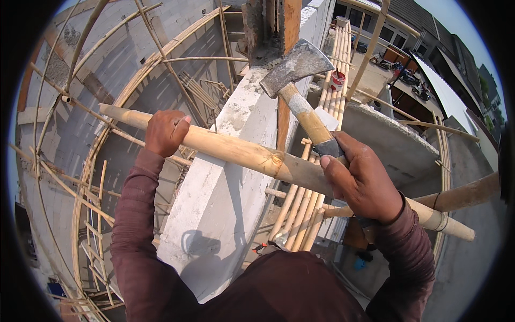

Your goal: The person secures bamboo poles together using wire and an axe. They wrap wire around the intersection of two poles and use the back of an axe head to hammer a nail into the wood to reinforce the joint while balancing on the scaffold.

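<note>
My left hand [165,133] is closed around a thick, pale bamboo pole [236,153] near its left end. The pole runs slantwise in front of me, over the white block wall [196,206], and dips toward the lower right. In my right hand [366,177] is a hatchet [308,115], gripped by the dark-wrapped lower part of its handle. Its worn grey metal head points up and away, above the wall. That hand overlaps the pole; whether it also grips the pole I cannot tell.
A concrete column with a wooden board [290,27] rises from the wall ahead. Bamboo scaffolding [140,75] fills the left, over a drop. On the right, a bamboo platform [300,214] carries a red paint bucket [337,79]. Motorcycles [416,83] stand below at far right.
</note>
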`<action>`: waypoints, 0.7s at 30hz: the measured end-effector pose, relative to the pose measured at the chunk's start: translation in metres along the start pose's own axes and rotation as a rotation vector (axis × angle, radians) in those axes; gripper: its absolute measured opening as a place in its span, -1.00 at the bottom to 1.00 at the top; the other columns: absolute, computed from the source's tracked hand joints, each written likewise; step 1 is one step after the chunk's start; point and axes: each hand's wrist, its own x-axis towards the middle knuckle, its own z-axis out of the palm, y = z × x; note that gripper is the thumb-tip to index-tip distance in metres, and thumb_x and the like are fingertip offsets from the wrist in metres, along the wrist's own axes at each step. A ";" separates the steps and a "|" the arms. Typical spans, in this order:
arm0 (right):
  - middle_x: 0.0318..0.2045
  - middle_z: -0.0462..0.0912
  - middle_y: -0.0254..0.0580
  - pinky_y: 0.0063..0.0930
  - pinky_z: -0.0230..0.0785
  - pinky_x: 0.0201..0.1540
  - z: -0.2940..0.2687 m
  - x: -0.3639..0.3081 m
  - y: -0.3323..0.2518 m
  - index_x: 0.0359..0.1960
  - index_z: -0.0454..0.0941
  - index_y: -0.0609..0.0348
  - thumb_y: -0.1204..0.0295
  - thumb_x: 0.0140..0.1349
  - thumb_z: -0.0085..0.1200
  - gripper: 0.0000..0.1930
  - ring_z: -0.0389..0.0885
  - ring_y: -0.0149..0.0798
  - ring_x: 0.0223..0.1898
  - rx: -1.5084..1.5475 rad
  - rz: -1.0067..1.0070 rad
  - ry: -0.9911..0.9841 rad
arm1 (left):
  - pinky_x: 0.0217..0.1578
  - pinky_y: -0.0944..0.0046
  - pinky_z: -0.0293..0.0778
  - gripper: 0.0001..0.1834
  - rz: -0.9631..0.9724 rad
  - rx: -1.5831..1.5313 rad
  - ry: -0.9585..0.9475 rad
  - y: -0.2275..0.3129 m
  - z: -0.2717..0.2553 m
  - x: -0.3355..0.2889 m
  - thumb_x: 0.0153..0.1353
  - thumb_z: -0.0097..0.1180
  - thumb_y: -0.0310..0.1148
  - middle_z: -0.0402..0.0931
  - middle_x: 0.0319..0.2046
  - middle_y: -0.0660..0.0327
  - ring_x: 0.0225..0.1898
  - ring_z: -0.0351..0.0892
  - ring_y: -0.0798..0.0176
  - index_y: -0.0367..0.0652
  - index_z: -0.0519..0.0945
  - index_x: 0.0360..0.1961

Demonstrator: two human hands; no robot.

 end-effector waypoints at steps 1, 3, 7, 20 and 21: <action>-0.57 0.52 -0.03 -0.25 0.39 -0.39 0.000 0.000 -0.012 0.01 0.46 0.38 0.34 0.45 0.01 -0.70 0.58 -0.21 -0.51 0.025 0.011 -0.022 | -0.34 -0.07 0.29 -0.60 -0.010 0.007 -0.010 -0.001 0.001 -0.003 0.26 -0.02 -0.14 0.47 -0.54 -0.07 -0.43 0.43 -0.24 -0.23 0.51 -0.57; -0.54 0.56 0.08 -0.15 0.42 -0.35 0.006 0.004 -0.023 0.12 0.40 0.33 0.34 0.48 -0.03 -0.67 0.62 0.01 -0.51 0.069 -0.004 -0.033 | -0.32 -0.05 0.32 -0.61 -0.013 0.020 -0.019 -0.001 -0.001 -0.003 0.25 0.03 -0.12 0.54 -0.53 -0.03 -0.41 0.47 -0.20 -0.21 0.58 -0.56; -0.50 0.59 0.24 0.02 0.40 -0.32 0.009 0.014 -0.022 0.23 0.32 0.27 0.36 0.48 -0.04 -0.63 0.61 0.33 -0.44 -0.153 -0.109 -0.089 | -0.32 -0.05 0.32 -0.62 -0.001 0.027 0.005 0.008 -0.001 0.003 0.24 0.03 -0.13 0.52 -0.53 -0.02 -0.41 0.46 -0.19 -0.21 0.57 -0.57; -0.45 0.56 -0.09 -0.39 0.43 -0.38 0.008 0.043 -0.037 0.36 0.30 0.36 0.37 0.50 -0.08 -0.53 0.56 -0.35 -0.52 -0.300 -0.230 -0.085 | -0.36 -0.03 0.26 -0.64 0.045 0.008 0.026 0.005 -0.001 0.007 0.21 0.05 -0.16 0.46 -0.59 0.01 -0.44 0.47 -0.15 -0.20 0.51 -0.62; -0.48 0.55 -0.16 -0.47 0.39 -0.43 0.003 0.041 -0.046 0.37 0.29 0.35 0.36 0.51 -0.08 -0.52 0.52 -0.43 -0.55 -0.213 -0.291 -0.018 | -0.36 -0.03 0.26 -0.63 0.040 0.005 0.026 0.006 -0.001 0.006 0.21 0.05 -0.17 0.46 -0.59 0.01 -0.44 0.47 -0.15 -0.20 0.51 -0.62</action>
